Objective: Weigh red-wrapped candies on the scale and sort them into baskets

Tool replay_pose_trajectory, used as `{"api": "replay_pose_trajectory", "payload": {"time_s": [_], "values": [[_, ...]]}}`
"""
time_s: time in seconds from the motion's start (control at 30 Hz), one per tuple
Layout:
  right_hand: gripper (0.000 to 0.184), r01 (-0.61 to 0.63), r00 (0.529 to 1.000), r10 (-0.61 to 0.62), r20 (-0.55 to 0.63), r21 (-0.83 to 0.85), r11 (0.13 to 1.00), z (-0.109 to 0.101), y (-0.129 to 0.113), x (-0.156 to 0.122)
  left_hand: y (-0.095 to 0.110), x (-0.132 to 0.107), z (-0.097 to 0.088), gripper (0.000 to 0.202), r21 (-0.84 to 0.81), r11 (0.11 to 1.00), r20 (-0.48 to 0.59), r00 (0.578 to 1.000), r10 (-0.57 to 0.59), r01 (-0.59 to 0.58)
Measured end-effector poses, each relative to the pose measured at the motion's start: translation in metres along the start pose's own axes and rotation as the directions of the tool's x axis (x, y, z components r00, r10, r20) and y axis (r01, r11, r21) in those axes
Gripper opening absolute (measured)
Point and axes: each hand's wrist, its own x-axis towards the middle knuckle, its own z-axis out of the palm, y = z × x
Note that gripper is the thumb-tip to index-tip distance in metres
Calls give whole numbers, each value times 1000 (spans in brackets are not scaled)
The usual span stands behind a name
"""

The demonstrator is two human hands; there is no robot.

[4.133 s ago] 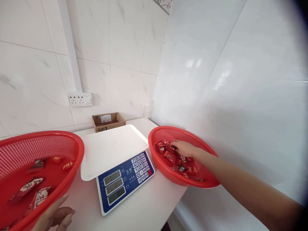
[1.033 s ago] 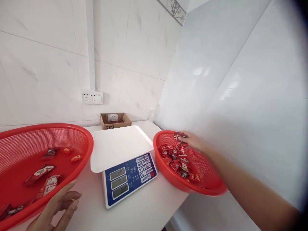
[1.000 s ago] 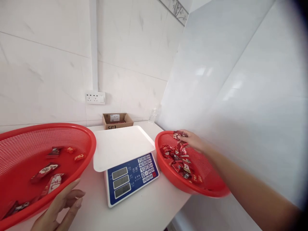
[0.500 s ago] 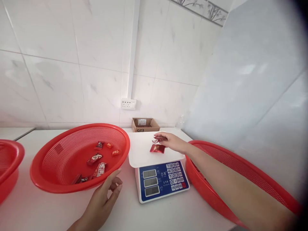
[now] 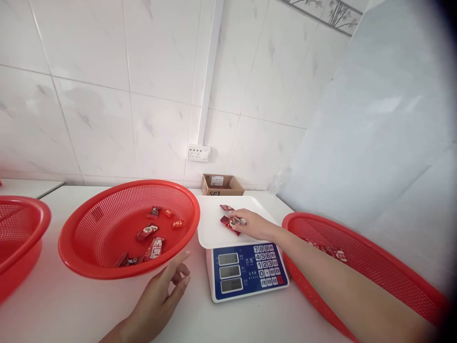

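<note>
My right hand (image 5: 254,224) is over the white pan (image 5: 210,233) of a digital scale (image 5: 250,272). Its fingers are closed on a small red wrapped snack packet (image 5: 228,224) with white lettering, low over the pan. Another red packet (image 5: 226,207) lies just behind the fingertips, partly hidden. My left hand (image 5: 159,295) hovers in front of the red mesh basket (image 5: 82,264), fingers loosely bent and apart, with nothing in it. Inside that basket are several wrapped pieces, among them a red and white packet (image 5: 155,248).
A second red basket (image 5: 371,247) with more packets (image 5: 330,252) stands on the right, partly behind my forearm. Part of a third red basket (image 5: 43,214) shows at the left edge. Behind the scale are a cardboard box (image 5: 223,186) and a clear plastic item (image 5: 276,183) by the wall.
My right hand has lowered toward the pan with the packets, and one now lies behind its fingers. My left hand stays much the same. The view has shifted slightly left.
</note>
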Motion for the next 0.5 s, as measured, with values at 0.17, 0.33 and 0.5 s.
{"api": "replay_pose_trajectory", "payload": {"time_s": [0.17, 0.33, 0.5], "values": [[30, -67, 998, 67, -1, -157, 985, -7, 8, 5, 1, 0, -2, 43, 10, 1000, -2, 1000, 0, 0], [28, -172, 984, 160, -75, -202, 964, -7, 12, 5, 2, 0, -1, 42, 11, 1000, -1, 1000, 6, -6], [64, -13, 1000, 14, 8, -98, 995, 9, -1, 6, 3, -1, -1, 42, -6, 1000, 18, 1000, -21, 21]]}}
